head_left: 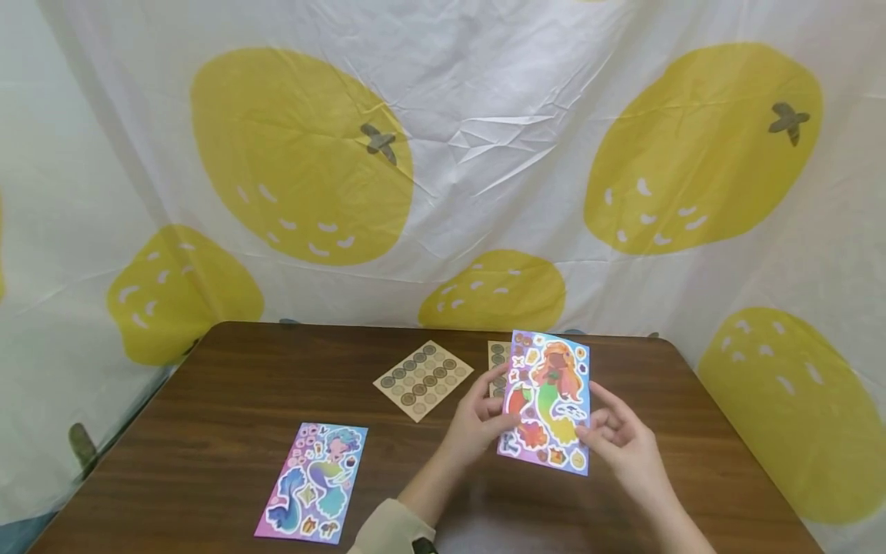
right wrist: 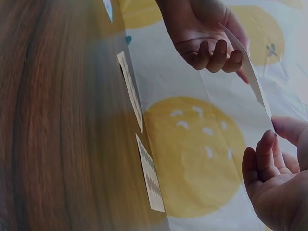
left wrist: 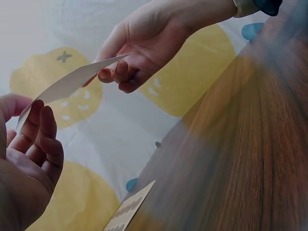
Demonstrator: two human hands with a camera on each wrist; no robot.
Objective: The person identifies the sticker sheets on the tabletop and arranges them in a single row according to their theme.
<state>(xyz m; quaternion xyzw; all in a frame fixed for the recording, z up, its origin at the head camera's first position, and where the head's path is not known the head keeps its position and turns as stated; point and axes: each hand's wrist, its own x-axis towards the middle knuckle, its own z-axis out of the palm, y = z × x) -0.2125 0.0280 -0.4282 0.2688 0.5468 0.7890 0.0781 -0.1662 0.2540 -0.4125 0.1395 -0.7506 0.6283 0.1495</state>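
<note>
My left hand (head_left: 477, 419) pinches the left edge of a mermaid sticker sheet (head_left: 550, 408), thumb on its printed face. Opposite it, my right hand (head_left: 626, 446) pinches the right edge near the lower part. The sheet is held up above the table, face toward me, showing an orange-haired mermaid with a green and yellow tail. From the wrist views its plain white back (left wrist: 72, 82) looks slightly bent. Behind the raised sheet, a beige sheet with round stickers (head_left: 496, 354) is partly hidden.
Another beige sheet of round stickers (head_left: 424, 381) lies on the brown wooden table (head_left: 228, 400). A blue-haired mermaid sticker sheet (head_left: 314, 485) lies at the front left. A white cloth with yellow fruit prints (head_left: 484, 177) hangs behind the table.
</note>
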